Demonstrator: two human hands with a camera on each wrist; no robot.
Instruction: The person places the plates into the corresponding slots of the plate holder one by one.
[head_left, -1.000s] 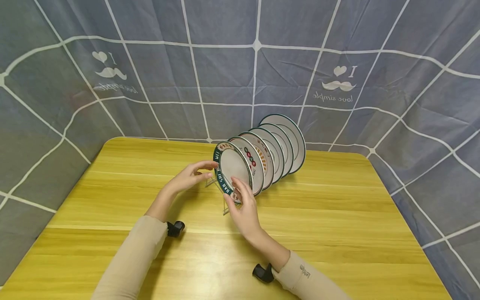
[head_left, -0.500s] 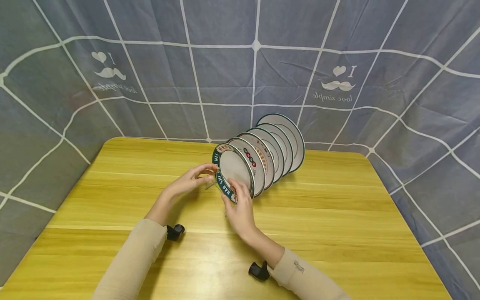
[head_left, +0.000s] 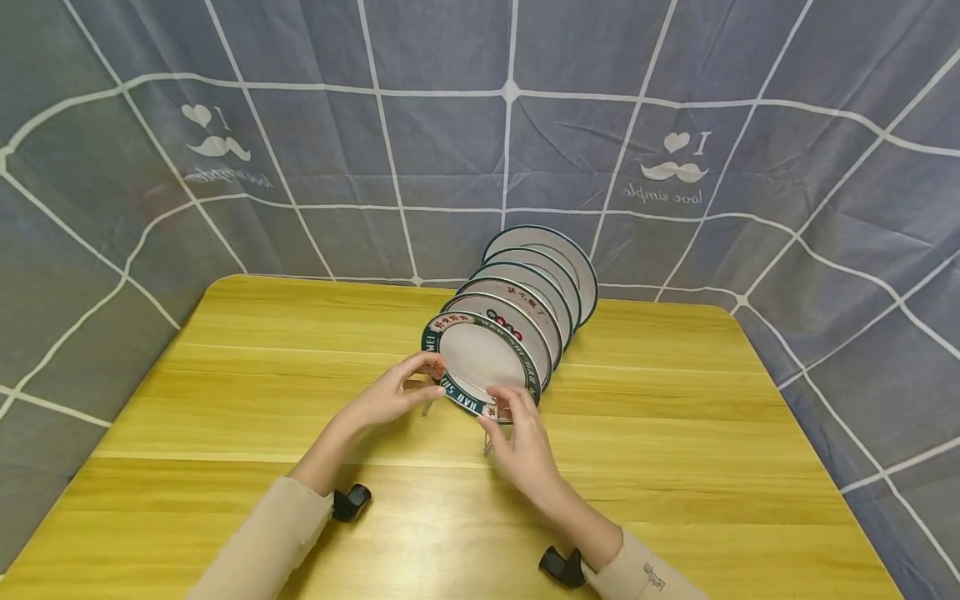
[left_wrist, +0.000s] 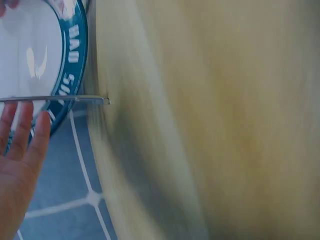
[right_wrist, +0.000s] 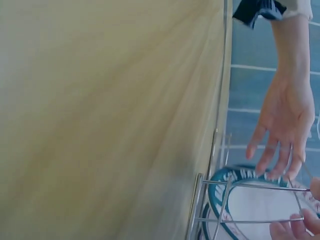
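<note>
Several round plates with white centres stand on edge in a row in a metal wire dish rack. Nearest the person is a plate with a lettered green rim. At the rack's near left end, my left hand holds the wire, its thumb and fingers either side of it. My right hand pinches the rack's near right end, beside the front plate's lower edge. The left wrist view has the left fingers against a wire. In the head view the plates and hands hide most of the rack.
The rack stands on a yellow wood-grain table. A grey curtain with white lines surrounds the table's back and sides. Black wrist pieces show at the left cuff and right cuff.
The rack with its plates has turned on the table: its near end has swung right and toward the person, its far end slightly left. Both hands have moved along with it.
</note>
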